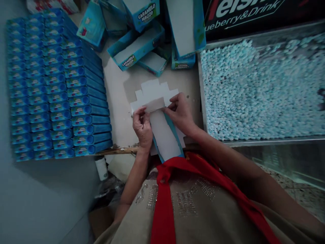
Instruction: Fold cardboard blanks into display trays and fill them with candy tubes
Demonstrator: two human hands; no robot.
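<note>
A partly folded cardboard box (166, 135), white inside with blue outer sides, lies at the table's front edge against my body. Its far end spreads out flat as white stepped flaps (152, 88). My left hand (142, 127) pinches the left corner of the raised end panel, thumb and fingers closed on the card. On the opposite corner, my right hand (180, 110) grips the card between thumb and fingertips. The outer blue print of this box is mostly hidden.
Stacked small blue packs (56, 91) stand at the left. Folded open blue boxes (138, 45) marked "Caramelo Macizo" are heaped at the back. To the right, a metal tray (204, 101) holds many pale blue and white candies (264, 91). Behind it sits a black printed box (254, 15).
</note>
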